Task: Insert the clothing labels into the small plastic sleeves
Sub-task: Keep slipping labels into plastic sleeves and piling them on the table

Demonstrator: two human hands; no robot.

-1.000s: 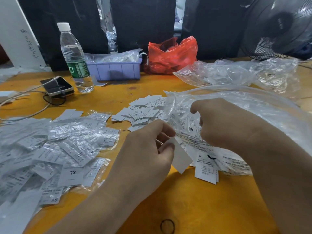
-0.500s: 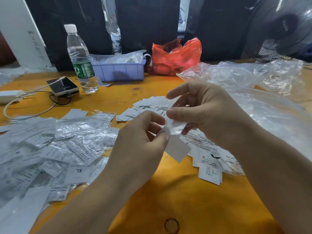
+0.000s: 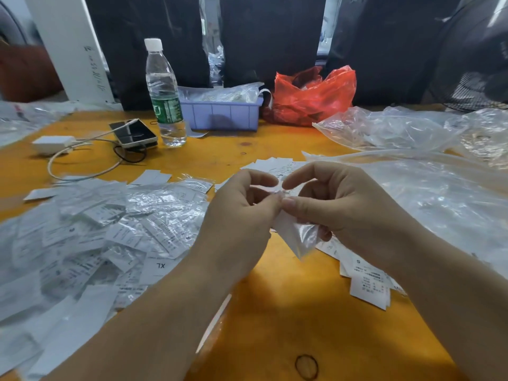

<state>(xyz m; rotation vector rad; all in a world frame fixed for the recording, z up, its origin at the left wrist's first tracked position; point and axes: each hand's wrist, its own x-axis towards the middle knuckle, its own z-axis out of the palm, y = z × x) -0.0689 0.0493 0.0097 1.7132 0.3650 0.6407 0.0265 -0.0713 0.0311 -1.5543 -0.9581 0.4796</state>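
My left hand and my right hand meet above the middle of the orange table. Between their fingertips they pinch a white clothing label together with a small clear plastic sleeve, which hang down below the fingers. How far the label sits inside the sleeve is hidden by my fingers. A heap of sleeved labels covers the table's left side. Loose bare labels lie under my right wrist, and more lie just behind my hands.
A large clear plastic bag spreads over the right side. At the back stand a water bottle, a purple tray, a red plastic bag, and a phone with a white cable. A fan is far right.
My right hand came out of the large clear bag with a small sleeve and rose to meet my left hand. Both hands now hold label and sleeve together.
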